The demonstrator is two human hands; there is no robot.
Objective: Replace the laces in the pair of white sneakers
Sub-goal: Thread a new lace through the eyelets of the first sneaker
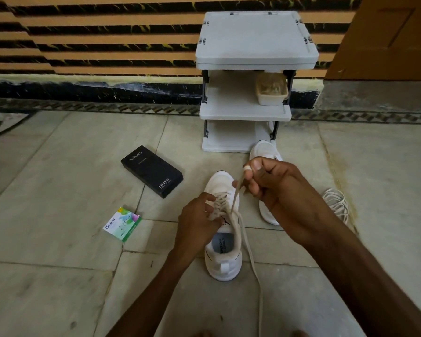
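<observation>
**Lacing in progress on near sneaker, both hands engaged**

- Right hand point(272, 183): raised, thumb and fingertips pinching the end of a beige flat lace point(235, 199). The lace runs taut from the pinch down to the eyelets.
- Left hand point(199, 222): below and left of the right hand, fingers curled onto the criss-crossed lacing of the near white low-top sneaker point(225, 259), gripping it at the throat.
- The near sneaker stands upright on the pale stone tile floor point(58, 166), directly under the left hand, toe pointing away and heel toward the person.
- A second strand of the same lace drops over the sneaker's right edge and trails along the floor toward the camera.
- Second white sneaker point(265, 149): on the floor behind the right hand, mostly hidden by it. Can't tell whether it is laced.
- Loose bundle of pale laces point(336, 203): on the floor right of the right hand.
- Black rectangular "vivo" box point(152, 171): left of and beyond the left hand.
- Small white-green "Odonil" carton point(122, 223): left of the left hand.
- White plastic three-tier rack point(253, 40): beyond both hands, against the wall, with a lidded beige tub point(271, 93) on its middle shelf.
</observation>
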